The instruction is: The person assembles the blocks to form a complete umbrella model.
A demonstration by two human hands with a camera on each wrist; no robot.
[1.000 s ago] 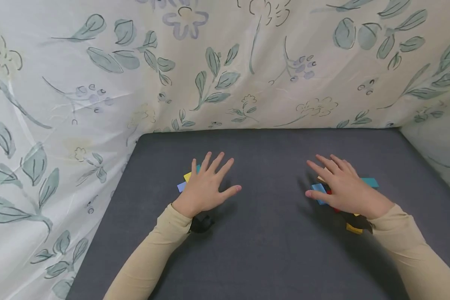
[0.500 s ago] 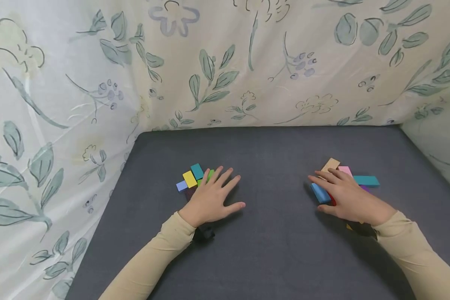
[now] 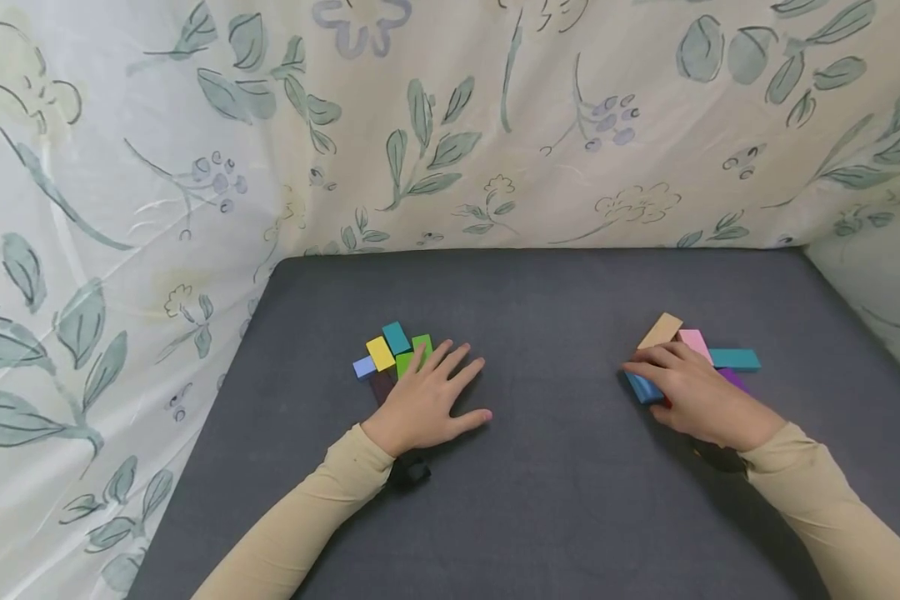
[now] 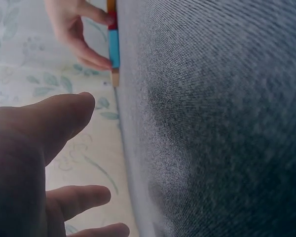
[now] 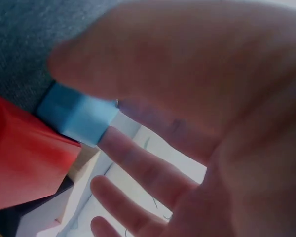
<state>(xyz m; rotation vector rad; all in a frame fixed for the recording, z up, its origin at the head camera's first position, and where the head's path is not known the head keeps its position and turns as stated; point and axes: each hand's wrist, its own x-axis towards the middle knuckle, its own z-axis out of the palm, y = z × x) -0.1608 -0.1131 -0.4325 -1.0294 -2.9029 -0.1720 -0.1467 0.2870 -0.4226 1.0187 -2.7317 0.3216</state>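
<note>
In the head view my right hand (image 3: 693,396) is at the right group of blocks, its thumb and fingers pinching a blue block (image 3: 643,388). The right wrist view has this blue block (image 5: 79,113) between thumb and fingers, beside a red block (image 5: 27,153). My left hand (image 3: 427,400) is held with fingers spread over the near side of the left group, holding nothing. Near its fingers are green (image 3: 422,343), yellow (image 3: 380,353), teal (image 3: 397,337), light blue (image 3: 363,367) and dark brown (image 3: 382,386) blocks. The left hand hides part of that group.
Around the right hand lie a tan block (image 3: 661,331), a pink block (image 3: 694,342), a teal block (image 3: 735,359) and a purple block (image 3: 733,380). Dark grey cloth covers the table (image 3: 547,467). A leaf-patterned curtain (image 3: 555,192) stands along its back and sides.
My right hand has lowered to the blue block and its fingers have closed about it. My left hand has shifted slightly down and right, uncovering more of the left blocks.
</note>
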